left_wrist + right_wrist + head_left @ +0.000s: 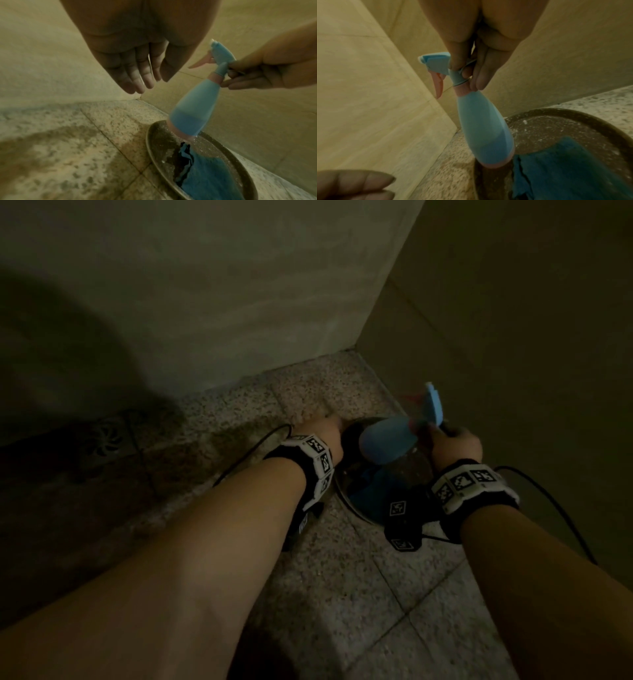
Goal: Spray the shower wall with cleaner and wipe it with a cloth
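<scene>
A light blue spray bottle (387, 436) (195, 108) (481, 124) with a pink trigger hangs tilted over a round dark basin (346, 501) (154, 155) (607, 129) on the floor. My right hand (452, 440) (248, 75) (467, 71) pinches the bottle at its neck, just under the nozzle head. A blue cloth (366, 491) (205, 175) (559, 169) lies crumpled in the basin. My left hand (325, 429) (144, 75) (359, 185) hovers left of the bottle with straight fingers, holding nothing. The beige shower wall (205, 302) (42, 54) (359, 94) stands behind.
The basin sits in the corner where two beige walls (513, 337) meet. The speckled tile floor (342, 594) has a wet dark patch and a round drain (102, 436) at the left. Cables (253, 450) trail from both wrist bands.
</scene>
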### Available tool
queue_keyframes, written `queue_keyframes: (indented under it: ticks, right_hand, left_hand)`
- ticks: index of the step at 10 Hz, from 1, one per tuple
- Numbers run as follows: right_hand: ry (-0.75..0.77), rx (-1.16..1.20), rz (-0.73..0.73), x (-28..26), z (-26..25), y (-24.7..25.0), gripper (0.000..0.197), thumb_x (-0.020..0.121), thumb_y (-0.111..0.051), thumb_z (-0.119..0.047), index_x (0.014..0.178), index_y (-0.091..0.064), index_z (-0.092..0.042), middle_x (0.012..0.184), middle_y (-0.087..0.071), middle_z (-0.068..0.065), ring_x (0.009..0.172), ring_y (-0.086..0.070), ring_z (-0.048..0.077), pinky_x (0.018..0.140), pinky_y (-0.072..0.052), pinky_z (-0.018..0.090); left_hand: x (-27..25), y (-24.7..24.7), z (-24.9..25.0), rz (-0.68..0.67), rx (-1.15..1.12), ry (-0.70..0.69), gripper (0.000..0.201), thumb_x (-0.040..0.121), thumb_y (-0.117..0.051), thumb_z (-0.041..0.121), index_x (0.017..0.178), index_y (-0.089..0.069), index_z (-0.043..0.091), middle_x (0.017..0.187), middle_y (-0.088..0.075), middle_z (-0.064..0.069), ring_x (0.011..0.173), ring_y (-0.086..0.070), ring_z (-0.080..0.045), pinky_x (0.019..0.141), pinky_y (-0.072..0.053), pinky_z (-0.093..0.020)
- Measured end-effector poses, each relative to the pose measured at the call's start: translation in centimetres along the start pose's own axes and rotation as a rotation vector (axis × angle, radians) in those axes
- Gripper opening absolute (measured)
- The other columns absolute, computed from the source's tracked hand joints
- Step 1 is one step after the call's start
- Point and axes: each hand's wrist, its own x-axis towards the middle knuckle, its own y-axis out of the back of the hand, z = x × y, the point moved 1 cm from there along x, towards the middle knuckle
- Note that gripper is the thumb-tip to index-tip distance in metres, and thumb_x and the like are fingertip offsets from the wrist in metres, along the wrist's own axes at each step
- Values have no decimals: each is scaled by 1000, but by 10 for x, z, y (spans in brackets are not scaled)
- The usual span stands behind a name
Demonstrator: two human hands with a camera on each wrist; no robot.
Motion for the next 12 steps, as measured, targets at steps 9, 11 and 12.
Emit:
queue_keyframes:
  ticks: [9,11,12]
  right_hand:
    - [-72,-254,51,78,37,11,37,92,-50,-33,122,-60,-14,123,-62,13,114,-56,31,92,-45,38]
    - [-82,-302,8,82,32,3,48,95,-48,-29,134,-44,-2,136,-48,19,124,-48,34,101,-40,40]
    - [-129,-231,68,71,36,-3,73,89,-53,-48,145,-25,-10,148,-32,16,134,-35,34,108,-32,43]
  left_hand:
    - [33,-49,3,-122,55,82,54,95,-47,18,146,-28,15,155,-22,-9,133,-38,-31,101,-41,-34]
    - [35,-51,4,-85,54,86,45,93,-48,16,137,-38,14,142,-37,-12,123,-46,-31,92,-44,-34]
    - [33,-51,7,-51,25,55,45,92,-50,16,136,-40,14,140,-39,-11,120,-48,-30,89,-44,-32]
